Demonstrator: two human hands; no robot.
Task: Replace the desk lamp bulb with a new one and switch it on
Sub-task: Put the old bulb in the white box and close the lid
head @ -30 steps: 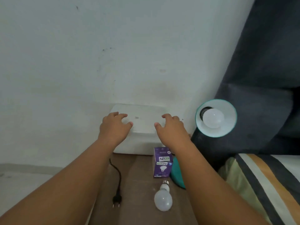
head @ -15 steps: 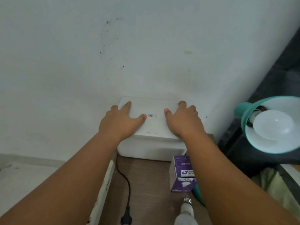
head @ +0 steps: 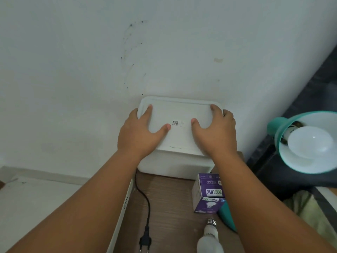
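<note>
The left hand point(head: 140, 132) and right hand point(head: 215, 132) lie flat and spread, gripping nothing, on the white box lid point(head: 179, 114), with a loose bulb point(head: 209, 240) nearby.

**Readable marks: one brand name, one code**

The small purple and white cardboard bulb box point(head: 208, 193) on the brown wooden desk point(head: 169, 207) carries the brand "ECOLINK" twice: once in white letters on its purple top face, seen upside down, and once on a light strip along its front face. Its smaller print is too fine to read. The white rectangular plastic box lid point(head: 179, 125) bears a small black QR code with illegible tiny lines beside it. The loose white bulb point(head: 209, 241) has grey print on its neck, unreadable.
</note>
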